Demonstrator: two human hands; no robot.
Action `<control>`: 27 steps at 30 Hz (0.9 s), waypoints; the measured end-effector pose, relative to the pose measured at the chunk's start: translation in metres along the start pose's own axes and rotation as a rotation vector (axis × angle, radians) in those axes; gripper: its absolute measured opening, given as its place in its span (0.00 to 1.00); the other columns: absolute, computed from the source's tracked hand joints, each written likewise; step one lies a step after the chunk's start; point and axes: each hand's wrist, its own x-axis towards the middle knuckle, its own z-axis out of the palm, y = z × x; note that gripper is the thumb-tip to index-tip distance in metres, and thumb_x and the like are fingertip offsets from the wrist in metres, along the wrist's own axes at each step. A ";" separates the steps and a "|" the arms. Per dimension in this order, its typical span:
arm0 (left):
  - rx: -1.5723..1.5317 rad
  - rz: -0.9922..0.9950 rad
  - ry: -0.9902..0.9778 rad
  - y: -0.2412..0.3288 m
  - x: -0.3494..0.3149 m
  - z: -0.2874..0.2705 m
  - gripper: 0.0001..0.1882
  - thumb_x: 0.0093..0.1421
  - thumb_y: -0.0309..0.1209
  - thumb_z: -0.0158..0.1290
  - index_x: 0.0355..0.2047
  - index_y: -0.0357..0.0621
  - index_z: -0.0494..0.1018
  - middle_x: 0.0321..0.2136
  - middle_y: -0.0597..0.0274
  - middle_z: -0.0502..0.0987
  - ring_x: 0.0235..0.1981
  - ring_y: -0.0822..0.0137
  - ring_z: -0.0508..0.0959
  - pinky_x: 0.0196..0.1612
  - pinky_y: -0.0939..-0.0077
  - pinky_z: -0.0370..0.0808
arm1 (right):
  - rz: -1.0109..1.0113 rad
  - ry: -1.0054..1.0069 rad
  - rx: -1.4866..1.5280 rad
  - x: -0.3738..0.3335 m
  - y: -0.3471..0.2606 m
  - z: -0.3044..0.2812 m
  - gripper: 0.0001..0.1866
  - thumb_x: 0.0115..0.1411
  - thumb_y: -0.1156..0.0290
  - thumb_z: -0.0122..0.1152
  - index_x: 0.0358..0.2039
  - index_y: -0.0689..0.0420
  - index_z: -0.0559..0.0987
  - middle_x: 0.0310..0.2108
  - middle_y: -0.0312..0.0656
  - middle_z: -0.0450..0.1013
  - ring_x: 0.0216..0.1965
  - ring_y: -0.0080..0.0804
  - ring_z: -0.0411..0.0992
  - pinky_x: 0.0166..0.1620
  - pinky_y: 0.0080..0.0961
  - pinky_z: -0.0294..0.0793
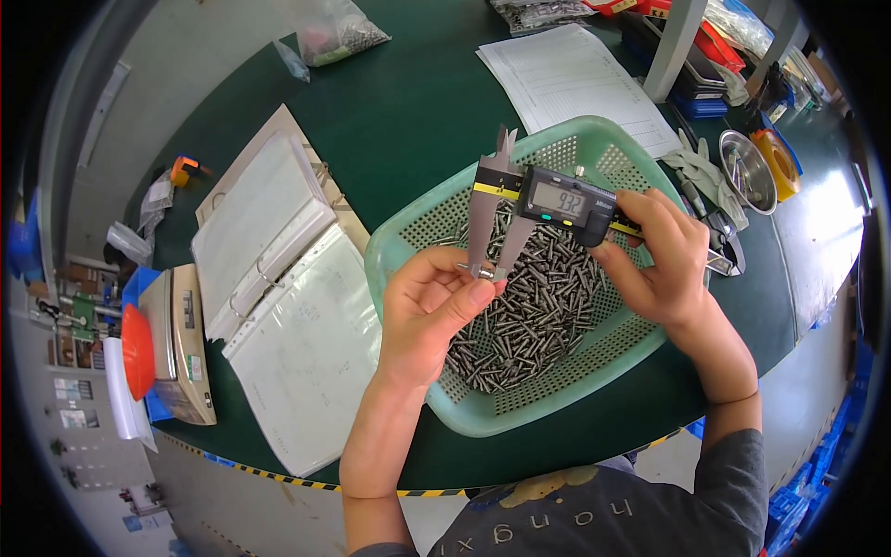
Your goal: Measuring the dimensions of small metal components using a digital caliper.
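Note:
My right hand grips the body of a digital caliper, thumb below and fingers above. The caliper's jaws point down toward me, and a small metal pin sits between their tips. My left hand pinches that pin between thumb and fingertips. Both hands are over a green perforated plastic basket. Many similar metal pins lie heaped in the basket, partly hidden by my hands and the caliper.
Left of the basket lies an open ring binder, with a scale and red bowl beyond. Paper sheets lie behind the basket. At right are gloves, a metal bowl and yellow tape. A grey post stands at the back.

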 end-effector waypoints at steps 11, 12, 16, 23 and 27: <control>-0.007 -0.003 -0.035 -0.001 -0.001 -0.002 0.10 0.54 0.19 0.55 0.38 0.35 0.71 0.34 0.58 0.77 0.36 0.67 0.78 0.42 0.75 0.76 | 0.030 0.001 0.025 -0.001 -0.001 0.002 0.18 0.42 0.72 0.69 0.34 0.63 0.74 0.20 0.40 0.69 0.17 0.33 0.69 0.19 0.24 0.66; -0.007 -0.002 -0.035 -0.001 -0.001 -0.003 0.10 0.54 0.19 0.55 0.38 0.35 0.71 0.34 0.58 0.77 0.36 0.67 0.78 0.42 0.75 0.76 | 0.029 0.002 0.025 -0.001 -0.001 0.002 0.18 0.42 0.72 0.69 0.34 0.63 0.74 0.20 0.40 0.69 0.17 0.33 0.69 0.19 0.24 0.66; -0.026 -0.028 -0.031 -0.001 -0.002 -0.003 0.10 0.55 0.19 0.55 0.38 0.36 0.71 0.34 0.58 0.77 0.37 0.67 0.77 0.42 0.75 0.76 | 0.053 0.003 0.044 -0.001 0.000 0.002 0.18 0.43 0.72 0.69 0.34 0.63 0.74 0.20 0.41 0.69 0.17 0.33 0.69 0.20 0.23 0.67; -0.011 -0.007 -0.046 -0.001 -0.001 -0.002 0.10 0.55 0.19 0.54 0.38 0.36 0.70 0.36 0.57 0.76 0.39 0.67 0.77 0.44 0.74 0.75 | 0.051 -0.018 0.043 0.000 -0.001 0.001 0.17 0.43 0.72 0.69 0.34 0.63 0.74 0.20 0.41 0.69 0.16 0.33 0.69 0.19 0.24 0.67; -0.008 -0.006 -0.050 0.000 -0.001 -0.002 0.10 0.55 0.19 0.54 0.38 0.36 0.70 0.36 0.56 0.76 0.39 0.67 0.77 0.44 0.74 0.74 | 0.058 -0.028 0.041 -0.001 0.000 0.002 0.17 0.43 0.72 0.69 0.33 0.63 0.74 0.19 0.41 0.69 0.16 0.34 0.69 0.19 0.24 0.66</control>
